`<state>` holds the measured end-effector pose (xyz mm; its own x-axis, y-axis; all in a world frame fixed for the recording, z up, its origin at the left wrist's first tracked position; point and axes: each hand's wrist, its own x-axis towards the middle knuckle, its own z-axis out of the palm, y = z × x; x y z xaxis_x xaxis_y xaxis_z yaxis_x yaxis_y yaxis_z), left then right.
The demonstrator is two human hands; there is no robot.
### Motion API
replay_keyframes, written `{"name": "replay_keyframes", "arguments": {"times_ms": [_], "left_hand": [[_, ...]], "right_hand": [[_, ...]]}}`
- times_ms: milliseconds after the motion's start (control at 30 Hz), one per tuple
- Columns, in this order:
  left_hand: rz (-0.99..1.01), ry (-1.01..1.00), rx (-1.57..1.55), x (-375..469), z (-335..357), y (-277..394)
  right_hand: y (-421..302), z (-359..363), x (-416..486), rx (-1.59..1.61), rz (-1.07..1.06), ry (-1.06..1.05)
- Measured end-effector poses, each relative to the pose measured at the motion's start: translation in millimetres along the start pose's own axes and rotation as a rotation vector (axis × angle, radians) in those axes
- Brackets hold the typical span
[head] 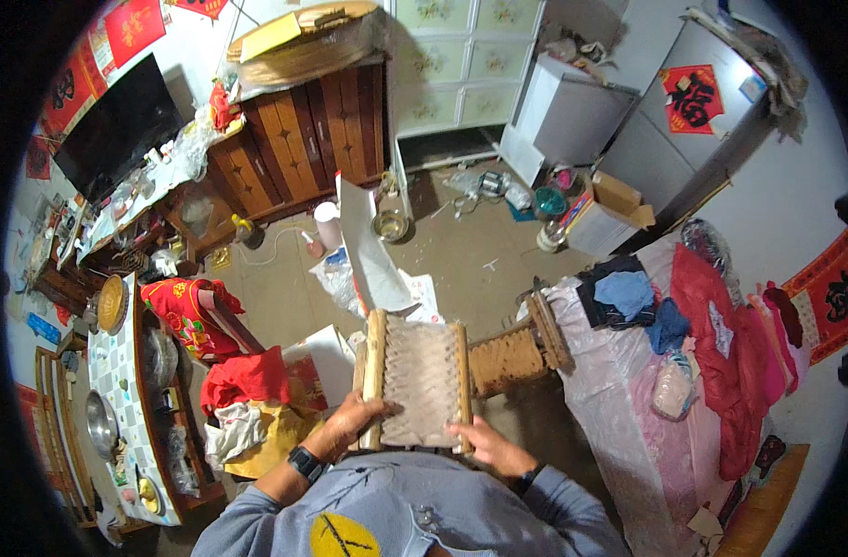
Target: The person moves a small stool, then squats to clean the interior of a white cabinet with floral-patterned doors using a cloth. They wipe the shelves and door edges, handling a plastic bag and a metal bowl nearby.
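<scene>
In front of my torso is a small wooden-framed stool (pixel 424 379) with a pale seat sheet laced along both side rails. My left hand (pixel 361 420) grips its left rail near the lower end, thumb over the seat's edge. On the opposite side, my right hand (pixel 492 443) holds the right rail's lower end, with the thumb on the seat corner. Beyond the right rail stands another low stool (pixel 511 363), with a worn brown seat and a dark wooden rail. The first stool's legs are mostly hidden beneath its seat.
A plastic-covered bed (pixel 605 390) with folded clothes lies to the right. To the left are a chair heaped with red cloth (pixel 246 379) and a checked table (pixel 121 379). Ahead, a bent white board (pixel 368 244), a metal bowl (pixel 390 226) and a cardboard box (pixel 601 223) are on the floor.
</scene>
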<state>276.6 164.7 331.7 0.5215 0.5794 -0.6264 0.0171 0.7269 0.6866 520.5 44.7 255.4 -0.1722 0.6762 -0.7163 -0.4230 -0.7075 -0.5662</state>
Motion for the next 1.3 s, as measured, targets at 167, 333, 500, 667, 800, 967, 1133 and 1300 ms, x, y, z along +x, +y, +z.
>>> {"name": "replay_keyframes", "arguments": {"times_ms": [167,333,500,667,800,967,1133,1300], "left_hand": [[0.102,0.103,-0.002,40.1,-34.6,63.8],[0.090,0.097,-0.058,75.5,-44.5,119.8],[0.118,0.036,-0.104,100.0,-69.0,153.0],[0.090,0.105,-0.126,117.0,-113.7,147.2],[-0.025,0.155,-0.160,144.7,-146.2,134.6],[-0.131,0.228,-0.369,215.7,-161.2,176.2],[0.031,0.389,-0.032,314.5,-128.6,297.8],[-0.112,0.352,0.570,434.6,-68.4,346.4]], "right_hand": [[-87.6,32.8,61.0,0.026,-0.026,-0.024],[-156.3,50.1,91.1,0.033,-0.216,-0.069],[-215.0,50.9,126.7,0.001,-0.353,-0.095],[-256.9,26.7,169.6,0.038,-0.322,-0.018],[-293.0,-16.0,209.3,0.084,-0.256,0.049],[-365.1,-94.6,270.1,0.097,-0.084,0.230],[-446.2,-184.8,321.1,-0.085,-0.171,0.208],[-519.9,-268.2,354.5,0.031,-0.176,0.385]]}}
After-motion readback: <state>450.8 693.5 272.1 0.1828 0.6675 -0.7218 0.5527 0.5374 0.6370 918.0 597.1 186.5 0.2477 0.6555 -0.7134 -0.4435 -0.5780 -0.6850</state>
